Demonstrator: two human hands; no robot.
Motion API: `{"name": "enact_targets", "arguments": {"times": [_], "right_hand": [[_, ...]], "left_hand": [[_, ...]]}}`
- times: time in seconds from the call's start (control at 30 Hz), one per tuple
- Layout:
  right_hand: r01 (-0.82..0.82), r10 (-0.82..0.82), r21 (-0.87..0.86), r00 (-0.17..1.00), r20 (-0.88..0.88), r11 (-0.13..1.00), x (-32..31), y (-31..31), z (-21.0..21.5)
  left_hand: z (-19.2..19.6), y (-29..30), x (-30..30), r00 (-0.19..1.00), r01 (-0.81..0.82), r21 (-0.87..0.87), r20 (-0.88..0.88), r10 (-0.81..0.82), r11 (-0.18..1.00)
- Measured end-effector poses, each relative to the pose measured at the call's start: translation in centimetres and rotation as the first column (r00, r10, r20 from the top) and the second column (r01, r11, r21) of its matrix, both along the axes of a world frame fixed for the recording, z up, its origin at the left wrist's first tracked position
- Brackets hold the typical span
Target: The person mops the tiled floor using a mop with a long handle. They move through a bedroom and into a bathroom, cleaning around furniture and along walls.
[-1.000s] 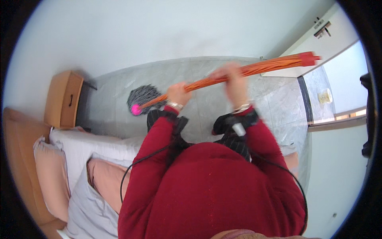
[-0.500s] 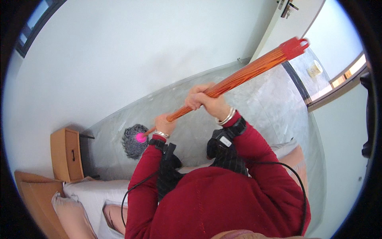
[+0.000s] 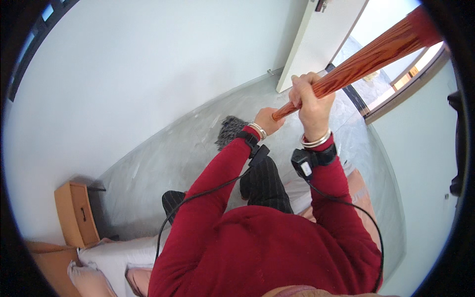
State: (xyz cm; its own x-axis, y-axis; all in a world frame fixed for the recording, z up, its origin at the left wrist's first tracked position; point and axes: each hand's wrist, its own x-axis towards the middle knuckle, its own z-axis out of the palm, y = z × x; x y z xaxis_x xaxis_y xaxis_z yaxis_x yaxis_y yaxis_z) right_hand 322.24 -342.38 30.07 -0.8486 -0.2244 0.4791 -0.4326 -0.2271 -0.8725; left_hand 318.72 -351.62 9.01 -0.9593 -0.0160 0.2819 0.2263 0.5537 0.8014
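Observation:
A mop with a wood-grain orange handle slants across the view, its thick red-capped end raised toward the upper right. My right hand is closed round the middle of the handle. Lower down, my left hand grips the thinner part of the same handle. The shaggy grey mop head rests on the grey floor just beyond my left wrist, partly hidden by the hand and forearm.
A white wall runs along the far left side. An open white door stands by a doorway at the upper right. At the lower left are a wooden nightstand and a bed with pale bedding.
Both hands have moved right with the mop. Its head has slid rightward over the floor, and the red-capped end has swung up toward the upper right edge. My view has shifted too.

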Motion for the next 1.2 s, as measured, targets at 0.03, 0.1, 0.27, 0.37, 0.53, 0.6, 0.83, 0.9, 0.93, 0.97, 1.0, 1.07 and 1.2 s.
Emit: {"name": "enact_targets", "arguments": {"times": [0.03, 0.1, 0.27, 0.37, 0.53, 0.6, 0.83, 0.9, 0.93, 0.97, 1.0, 1.07, 1.2], "right_hand": [[0.076, -0.075, 0.024, 0.996, -0.048, 0.997, 0.3, 0.0, -0.7], [0.169, -0.167, 0.006, 0.977, -0.131, 0.986, 1.2, 0.2, -2.0], [0.067, -0.068, -0.011, 0.992, -0.102, 0.998, 3.7, 4.2, -3.9], [-0.021, 0.015, -0.057, 0.994, -0.109, 0.998, 4.2, 6.7, -2.5], [-0.375, 0.461, 0.313, 0.844, -0.274, 0.872, 7.7, 9.0, 4.7], [-0.666, 0.686, 0.205, 0.623, -0.375, 0.717, 8.5, 9.1, 5.9], [-0.008, -0.03, -0.123, 0.952, -0.306, 0.992, 5.6, 9.4, -2.2], [0.133, -0.167, -0.137, 0.945, -0.281, 0.982, 4.8, 10.3, -4.2], [0.116, -0.154, -0.128, 0.926, -0.344, 0.985, 5.0, 10.2, -5.3], [0.128, -0.171, -0.14, 0.918, -0.359, 0.982, 5.3, 9.9, -6.2], [0.184, -0.228, -0.165, 0.923, -0.309, 0.969, 5.8, 9.4, -7.1], [0.197, -0.213, -0.083, 0.858, -0.468, 0.977, 7.9, 8.0, -8.2], [0.081, 0.085, 0.247, 0.798, -0.596, 0.966, 10.4, 8.4, -4.3]], "left_hand": [[-0.6, 0.8, -0.6, 1.0, 0.016, 0.055, -0.018, -0.015, 0.998], [-1.5, 1.9, -1.0, 0.989, 0.016, 0.056, -0.148, -0.008, 0.998], [-1.0, 3.6, 0.8, 0.996, 0.069, -0.075, -0.052, -0.073, 0.995], [0.3, 4.3, 2.3, 0.997, 0.077, -0.036, -0.005, -0.077, 0.996], [-1.3, 4.7, 5.5, 0.986, 0.166, 0.002, -0.002, -0.166, 0.986], [-3.2, 5.6, 5.6, 0.952, 0.264, 0.14, -0.198, -0.235, 0.954], [-6.6, 6.3, -2.8, 0.958, 0.282, -0.147, 0.093, -0.271, 0.948], [-6.4, 6.6, -3.4, 0.979, 0.2, -0.252, 0.098, -0.181, 0.947], [-6.2, 6.8, -3.0, 0.992, 0.127, -0.297, 0.066, -0.112, 0.947], [-6.0, 7.1, -2.2, 0.996, 0.085, -0.167, -0.019, -0.089, 0.982], [-5.8, 7.4, -1.2, 0.994, 0.05, -0.031, -0.097, -0.052, 0.998], [-5.3, 7.8, 1.9, 0.979, 0.0, 0.173, -0.202, 0.036, 0.985], [-2.3, 7.9, 6.2, 0.941, 0.012, 0.311, -0.326, 0.095, 0.95]]}}
